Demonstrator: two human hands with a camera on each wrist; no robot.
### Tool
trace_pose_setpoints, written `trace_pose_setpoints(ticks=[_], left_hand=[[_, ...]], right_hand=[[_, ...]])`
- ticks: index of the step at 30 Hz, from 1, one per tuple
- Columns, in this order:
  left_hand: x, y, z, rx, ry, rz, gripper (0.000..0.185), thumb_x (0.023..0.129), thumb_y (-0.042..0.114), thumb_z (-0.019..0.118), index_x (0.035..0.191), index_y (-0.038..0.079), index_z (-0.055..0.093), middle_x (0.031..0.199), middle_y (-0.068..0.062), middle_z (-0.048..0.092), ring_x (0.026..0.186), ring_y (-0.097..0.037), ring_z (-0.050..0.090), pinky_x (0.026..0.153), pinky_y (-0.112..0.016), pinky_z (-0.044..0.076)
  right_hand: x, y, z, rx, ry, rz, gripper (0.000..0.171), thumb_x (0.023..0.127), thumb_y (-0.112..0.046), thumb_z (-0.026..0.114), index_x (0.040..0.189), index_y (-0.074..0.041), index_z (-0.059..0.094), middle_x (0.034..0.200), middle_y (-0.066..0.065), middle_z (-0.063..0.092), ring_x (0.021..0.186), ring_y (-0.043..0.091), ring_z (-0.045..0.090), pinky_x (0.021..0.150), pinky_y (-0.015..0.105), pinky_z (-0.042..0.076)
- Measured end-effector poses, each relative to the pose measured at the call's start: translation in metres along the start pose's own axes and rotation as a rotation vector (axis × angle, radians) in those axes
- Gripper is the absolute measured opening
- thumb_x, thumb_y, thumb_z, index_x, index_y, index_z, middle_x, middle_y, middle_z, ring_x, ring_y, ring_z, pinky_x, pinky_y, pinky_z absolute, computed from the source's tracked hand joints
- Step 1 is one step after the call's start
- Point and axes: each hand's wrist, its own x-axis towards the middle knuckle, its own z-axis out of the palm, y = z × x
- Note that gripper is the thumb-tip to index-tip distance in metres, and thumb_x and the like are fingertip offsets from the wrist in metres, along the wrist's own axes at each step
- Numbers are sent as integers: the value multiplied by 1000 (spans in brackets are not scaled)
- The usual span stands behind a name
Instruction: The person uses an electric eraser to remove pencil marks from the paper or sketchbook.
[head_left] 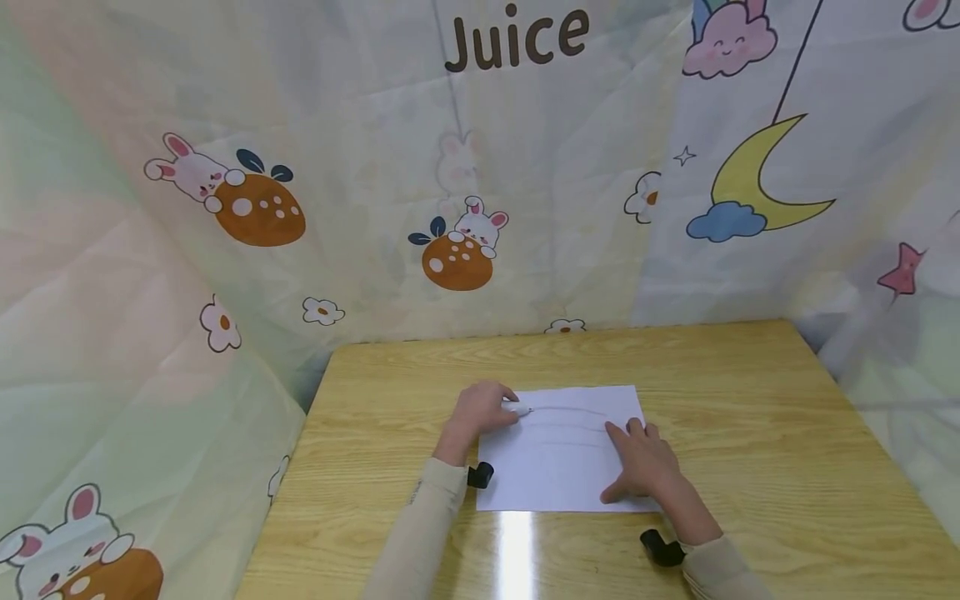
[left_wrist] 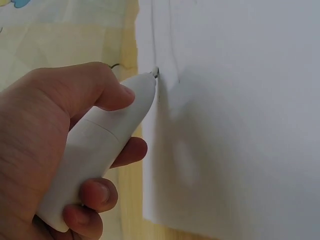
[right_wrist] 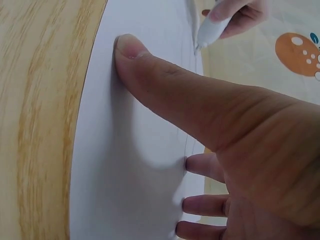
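Fingers (head_left: 491, 398) of the left hand (head_left: 480, 410) curl round a white pen (head_left: 517, 408) in the head view, its tip down on the far left corner of a white sheet of paper (head_left: 558, 467). The right hand (head_left: 641, 462) lies flat on the sheet's right side, fingers spread and straight, which looks meant to keep the paper from sliding under the pen. The sheet lies near the middle of the wooden counter (head_left: 750, 392), its long edges roughly square to the near edge. Faint lines run across its upper part. Cream sleeves cover both forearms, each with a small black wrist camera (head_left: 480, 475). A printed curtain (head_left: 225, 208) with rabbits, a moon and the word "Juice" hangs behind the counter.

From the left wrist, the pen (left_wrist: 100, 150) is a thick, smooth white barrel with a seam partway along and a short grey tip. The thumb (left_wrist: 85, 87) lies on top and the curled fingers (left_wrist: 95, 195) wrap beneath, a full clenched grasp. The tip meets the paper (left_wrist: 240, 125) just inside its edge, beside thin pencil-grey strokes.

From the right wrist, the thumb (right_wrist: 165, 80) is stretched out and pressed flat on the paper (right_wrist: 125, 175), the other fingers (right_wrist: 202, 205) straight and resting on it too, holding nothing. Wood grain of the counter (right_wrist: 40, 100) shows beside the sheet. Beyond, the pen (right_wrist: 212, 27) points down at the sheet's far corner.
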Motion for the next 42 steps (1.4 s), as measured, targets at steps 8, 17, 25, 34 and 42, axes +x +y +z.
trace_pose_setpoints(ticks=[8,17,25,34,42], left_hand=[[-4,-9,-6,-32,-1,-50,26,80,33,73,104,23,77,102,6,69,65,-10,51,56,-27,40],[-6,-12,-4,-69,11,-27,26,81,34,72,103,23,77,101,7,69,66,-9,51,57,-26,40],[-10,-15,-7,-57,28,-89,25,81,31,72,104,21,77,97,5,68,60,-12,50,53,-28,39],[-11,-16,-6,-52,16,-35,25,80,33,72,102,22,77,98,7,69,65,-10,51,57,-26,42],[-12,-16,-5,-61,3,-36,26,81,33,72,104,22,77,98,7,69,63,-10,51,55,-26,41]], right_hand=[[1,-1,-4,-4,7,-5,118,46,-56,92,140,0,48,121,26,45,101,40,42,73,54,45],[1,-1,-2,12,16,-11,117,46,-55,92,140,0,48,122,26,45,102,41,42,77,56,43],[0,-1,0,4,7,1,119,46,-56,92,141,-1,47,121,25,46,101,40,43,75,53,44],[-3,-2,-4,9,4,-4,118,47,-56,92,141,0,47,120,25,46,98,39,42,73,52,44],[-2,0,-1,13,3,-10,117,48,-55,92,140,0,47,121,25,45,99,40,42,73,54,44]])
